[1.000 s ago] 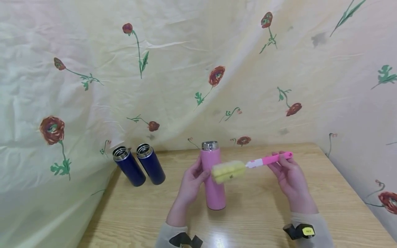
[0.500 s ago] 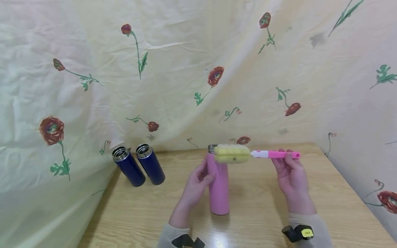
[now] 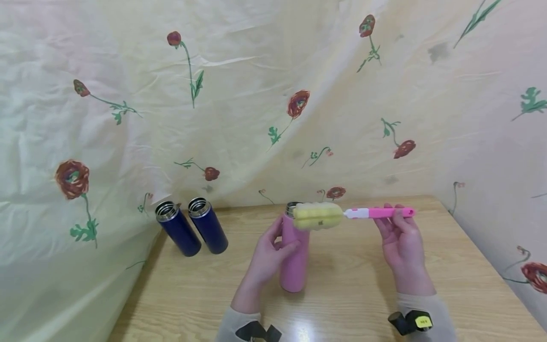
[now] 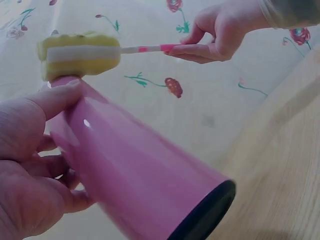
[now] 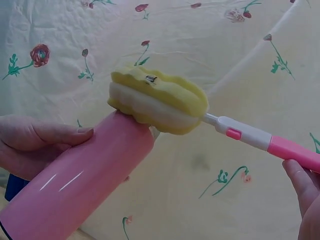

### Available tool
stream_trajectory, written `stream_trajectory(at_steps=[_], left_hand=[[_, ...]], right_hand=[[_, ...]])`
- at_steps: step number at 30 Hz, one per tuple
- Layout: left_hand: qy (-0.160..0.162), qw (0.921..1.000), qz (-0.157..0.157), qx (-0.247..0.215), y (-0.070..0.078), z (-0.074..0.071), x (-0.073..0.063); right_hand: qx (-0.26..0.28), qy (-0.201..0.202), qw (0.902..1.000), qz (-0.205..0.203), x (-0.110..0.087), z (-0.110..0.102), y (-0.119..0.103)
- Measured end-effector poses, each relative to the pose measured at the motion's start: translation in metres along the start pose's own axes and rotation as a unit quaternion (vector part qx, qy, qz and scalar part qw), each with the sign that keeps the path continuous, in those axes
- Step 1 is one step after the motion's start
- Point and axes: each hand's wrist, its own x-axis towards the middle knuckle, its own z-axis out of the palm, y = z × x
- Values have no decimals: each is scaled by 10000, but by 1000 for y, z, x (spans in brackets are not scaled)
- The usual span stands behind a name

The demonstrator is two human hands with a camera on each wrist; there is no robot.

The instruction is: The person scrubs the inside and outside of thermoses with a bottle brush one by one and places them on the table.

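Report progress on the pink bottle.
Looks done: the pink cylindrical bottle has no lid on. In hand: the left hand holds it; the right hand holds the yellow-and-white foam brush. Left, probably: inserting the brush, which is outside it. The two lidless, dark-blue cylindrical bottles may be finished or waiting; I can't tell.

Pale sleeves (image 3: 416,301) carry black wristbands (image 3: 410,322), one with a yellow label (image 3: 424,322).

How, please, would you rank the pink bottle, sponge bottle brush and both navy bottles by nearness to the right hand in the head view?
1. Sponge bottle brush, in right hand.
2. Pink bottle, in left hand.
3. Inner navy bottle, farther left.
4. Outer navy bottle, leftmost.
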Motion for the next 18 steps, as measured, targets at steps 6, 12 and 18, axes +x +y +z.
stream_trajectory(at_steps=[6, 12, 18], left_hand=[[0, 9998, 161, 129, 2, -2, -1], [206, 9993, 113, -297, 5, -1, 0], [315, 9987, 32, -408, 5, -4, 1]], right_hand=[[-220, 125, 9995, 179, 1, -2, 0], [-567, 63, 9970, 525, 4, -10, 0], [-660, -483, 9949, 585, 8, -17, 1]])
